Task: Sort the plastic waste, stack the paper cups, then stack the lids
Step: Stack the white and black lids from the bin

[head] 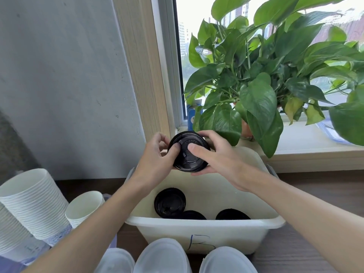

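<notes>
head view: seating a lid on the held stack

both hands are meeting above the far, 12 o'clock side of the white bin (204,221). the lid stack (190,161) is hanging between them, clear of the bin and tilted so its top is facing the camera. the left hand (155,156) is gripping the stack's 9 o'clock edge, with its fingers curling behind the rim and the left thumb (174,149) lying on the top face. the right hand (218,157) is cupping the 3 o'clock edge from below, with the right thumb (194,149) pressing near the centre. neither hand is slack; both are grasping the same stack.

the step in hand is, by my reading, seating the top lid onto those beneath. doing it well is probably calling for squaring the rims first, then pressing evenly with both thumbs. a one-sided push is likely to cock thin plastic or pop it off. how many lids the stack is holding i cannot tell.

more is waiting. a loose lid (169,202) is lying on the bin floor toward 7 o'clock, and two further lids near 6 and 5 o'clock are partly hiding behind the near wall. the paper cups (33,201) are standing nested at 8 o'clock in the frame, beside the bin, so that part is looking done.
</notes>
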The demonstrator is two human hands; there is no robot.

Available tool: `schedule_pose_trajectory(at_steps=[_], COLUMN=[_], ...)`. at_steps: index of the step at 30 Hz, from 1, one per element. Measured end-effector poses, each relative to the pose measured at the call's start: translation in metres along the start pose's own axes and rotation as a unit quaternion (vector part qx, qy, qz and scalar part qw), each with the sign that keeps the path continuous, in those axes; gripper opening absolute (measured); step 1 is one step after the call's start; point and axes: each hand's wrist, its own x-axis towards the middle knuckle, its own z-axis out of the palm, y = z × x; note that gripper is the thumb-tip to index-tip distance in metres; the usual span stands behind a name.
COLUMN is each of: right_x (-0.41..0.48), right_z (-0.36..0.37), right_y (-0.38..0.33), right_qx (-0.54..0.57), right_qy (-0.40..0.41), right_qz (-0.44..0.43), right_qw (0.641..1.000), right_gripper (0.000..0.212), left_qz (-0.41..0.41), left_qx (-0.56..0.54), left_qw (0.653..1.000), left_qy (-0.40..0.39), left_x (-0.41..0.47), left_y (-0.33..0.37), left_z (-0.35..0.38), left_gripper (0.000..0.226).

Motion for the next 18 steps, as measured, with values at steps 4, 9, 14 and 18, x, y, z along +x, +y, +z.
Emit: schedule_pose_trajectory(at_steps=[4, 9, 14, 18], right_x=[0.0014, -0.0004, -0.0001, 0.0002], right_z=[0.0002, 0.0012, 0.0004, -0.0008], right_y=[-0.0004, 0.0007, 0.0001, 0.0005], right_qx=[-0.009, -0.071, -0.084, -0.071], right_qy=[0.023, 0.011, -0.003, -0.006], right_qz=[-0.027, -0.069, -0.092, -0.092], right_qw=[0.999, 0.995, 0.992, 0.993], right_gripper=[0.026, 0.028, 0.022, 0.020], left_qz=[-0.028, 0.019, 0.040, 0.048], left_qx=[-0.022, 0.015, 0.033, 0.025], left_qw=[0.997, 0.997, 0.997, 0.997], left_qy=[-0.065, -0.075, -0.060, -0.048], left_x=[0.0011, -0.0003, 0.0008, 0.0022], left_y=[-0.0058, -0.0028, -0.0031, -0.0015], left_z=[0.0000, 0.0015, 0.0018, 0.0031], left_gripper=[0.051, 0.027, 0.027, 0.022])
